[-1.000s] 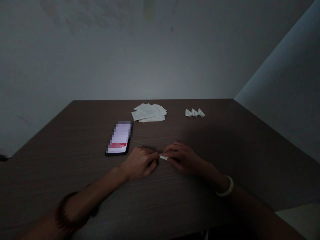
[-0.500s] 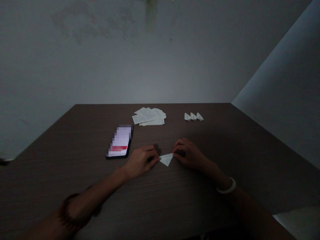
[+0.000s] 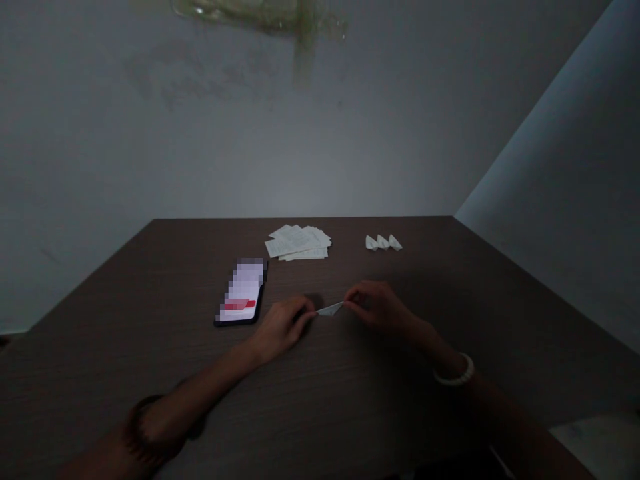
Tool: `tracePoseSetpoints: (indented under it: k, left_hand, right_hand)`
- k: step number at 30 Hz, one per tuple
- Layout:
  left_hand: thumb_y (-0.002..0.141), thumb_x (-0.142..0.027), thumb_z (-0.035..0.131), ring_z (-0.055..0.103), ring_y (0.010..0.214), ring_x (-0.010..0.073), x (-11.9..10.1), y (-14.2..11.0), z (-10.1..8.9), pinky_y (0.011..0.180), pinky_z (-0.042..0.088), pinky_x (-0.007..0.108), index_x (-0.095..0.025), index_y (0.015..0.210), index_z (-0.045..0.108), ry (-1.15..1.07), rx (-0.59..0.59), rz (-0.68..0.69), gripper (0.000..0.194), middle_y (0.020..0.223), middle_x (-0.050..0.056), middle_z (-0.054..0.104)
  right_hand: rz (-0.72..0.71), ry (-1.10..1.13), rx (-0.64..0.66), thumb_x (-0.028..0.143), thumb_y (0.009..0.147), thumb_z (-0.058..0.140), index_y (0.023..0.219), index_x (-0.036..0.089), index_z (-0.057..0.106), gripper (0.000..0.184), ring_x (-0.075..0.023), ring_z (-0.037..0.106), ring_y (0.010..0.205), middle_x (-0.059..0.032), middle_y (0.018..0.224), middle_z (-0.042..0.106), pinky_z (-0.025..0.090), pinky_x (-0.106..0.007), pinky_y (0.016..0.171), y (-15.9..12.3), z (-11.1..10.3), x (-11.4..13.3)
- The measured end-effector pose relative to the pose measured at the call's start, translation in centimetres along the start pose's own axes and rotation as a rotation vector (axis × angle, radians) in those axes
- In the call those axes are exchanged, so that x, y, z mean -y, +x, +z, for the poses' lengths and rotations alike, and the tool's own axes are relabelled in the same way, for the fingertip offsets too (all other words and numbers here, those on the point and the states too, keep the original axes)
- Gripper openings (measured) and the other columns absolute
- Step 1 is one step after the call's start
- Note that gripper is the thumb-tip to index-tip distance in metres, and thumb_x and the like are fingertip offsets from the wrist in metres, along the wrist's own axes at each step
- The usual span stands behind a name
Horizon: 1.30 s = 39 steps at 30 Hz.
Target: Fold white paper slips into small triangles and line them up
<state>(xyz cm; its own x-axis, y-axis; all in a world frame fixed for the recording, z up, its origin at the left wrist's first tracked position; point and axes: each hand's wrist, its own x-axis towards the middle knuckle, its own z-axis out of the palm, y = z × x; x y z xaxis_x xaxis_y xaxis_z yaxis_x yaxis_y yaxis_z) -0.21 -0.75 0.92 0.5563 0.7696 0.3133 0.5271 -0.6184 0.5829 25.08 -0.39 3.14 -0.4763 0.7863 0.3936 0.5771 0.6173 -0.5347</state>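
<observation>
Between my two hands is a small folded piece of paper (image 3: 330, 310), seen nearly edge-on as a thin white sliver. My left hand (image 3: 286, 323) pinches its left end between thumb and fingers. At the other end, the fingertips of my right hand (image 3: 377, 305) are closed on the paper's right corner. Both hands are low over the dark wooden table (image 3: 300, 393). Three small folded paper pieces (image 3: 383, 243) stand in a row farther back on the right.
A phone (image 3: 243, 290) with a lit screen lies left of my left hand. Behind it is a loose pile of printed paper slips (image 3: 299, 242). The stained grey wall (image 3: 300, 147) rises at the table's far edge.
The folded paper has gone from a downward-pointing triangle facing me to a narrow sliver, its lower point no longer showing. Both hands keep their pinch. The view has tilted slightly upward.
</observation>
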Motion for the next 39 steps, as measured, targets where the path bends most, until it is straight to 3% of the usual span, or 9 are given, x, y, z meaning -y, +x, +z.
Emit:
tracePoseSetpoints:
  k: [8, 12, 17, 22, 33, 39]
  left_hand:
    - [0.092, -0.027, 0.048, 0.06, 0.072, 0.0176, 0.2, -0.2, -0.1, 0.065, 0.048, 0.029, -0.016, 0.085, 0.059, 0.13, -0.264, -0.007, 0.017, 0.079, 0.005, 0.065]
    - [0.089, -0.028, 0.054, 0.057, 0.063, 0.0141, -0.1, 0.1, -0.5, 0.059, 0.046, 0.025, -0.016, 0.083, 0.062, 0.033, -0.349, -0.1, 0.015, 0.074, 0.002, 0.065]
    - [0.084, -0.03, 0.061, 0.054, 0.059, 0.0123, -0.3, 0.4, -0.6, 0.054, 0.042, 0.023, -0.016, 0.08, 0.064, 0.012, -0.346, -0.153, 0.015, 0.069, 0.0, 0.063]
    - [0.085, -0.03, 0.06, 0.053, 0.058, 0.0117, -0.4, 0.4, -0.5, 0.053, 0.041, 0.023, -0.015, 0.083, 0.064, 0.008, -0.319, -0.152, 0.015, 0.068, 0.0, 0.06]
    - [0.087, -0.027, 0.059, 0.056, 0.067, 0.0129, 0.2, 0.3, -0.2, 0.058, 0.044, 0.024, -0.017, 0.09, 0.063, 0.037, -0.292, -0.036, 0.011, 0.079, 0.002, 0.062]
    - [0.089, -0.023, 0.056, 0.059, 0.078, 0.0152, 0.1, 0.2, 0.0, 0.067, 0.048, 0.027, -0.017, 0.096, 0.06, 0.021, -0.247, 0.017, 0.011, 0.089, 0.004, 0.062]
  right_hand:
    - [-0.136, -0.186, -0.093, 0.014, 0.082, 0.064, 0.081, 0.019, 0.065, 0.005, -0.0161, 0.059, 0.072, -0.0036, 0.075, 0.069, 0.042, -0.026, 0.067, 1.6, 1.0, 0.7]
    - [-0.082, -0.11, -0.217, 0.016, 0.086, 0.059, 0.087, 0.019, 0.065, 0.007, -0.014, 0.06, 0.071, -0.0036, 0.082, 0.07, 0.044, -0.025, 0.069, 1.4, 2.6, 0.4]
    - [-0.054, -0.085, -0.195, 0.015, 0.083, 0.059, 0.086, 0.019, 0.066, 0.007, -0.0124, 0.057, 0.065, -0.0021, 0.078, 0.068, 0.042, -0.024, 0.066, 0.5, 4.0, 0.3]
    - [-0.01, -0.098, -0.202, 0.026, 0.083, 0.064, 0.084, 0.019, 0.066, 0.008, -0.0115, 0.053, 0.06, -0.0003, 0.07, 0.064, 0.039, -0.024, 0.062, 0.2, 4.3, 0.6]
    - [0.049, -0.064, -0.183, 0.029, 0.082, 0.065, 0.087, 0.02, 0.069, 0.011, -0.0107, 0.052, 0.056, 0.0003, 0.066, 0.064, 0.038, -0.023, 0.057, 0.1, 4.7, 0.8]
    - [0.091, -0.006, -0.111, 0.026, 0.079, 0.066, 0.095, 0.021, 0.069, 0.017, -0.0092, 0.052, 0.055, 0.0019, 0.07, 0.066, 0.038, -0.022, 0.057, 0.1, 4.7, 1.0]
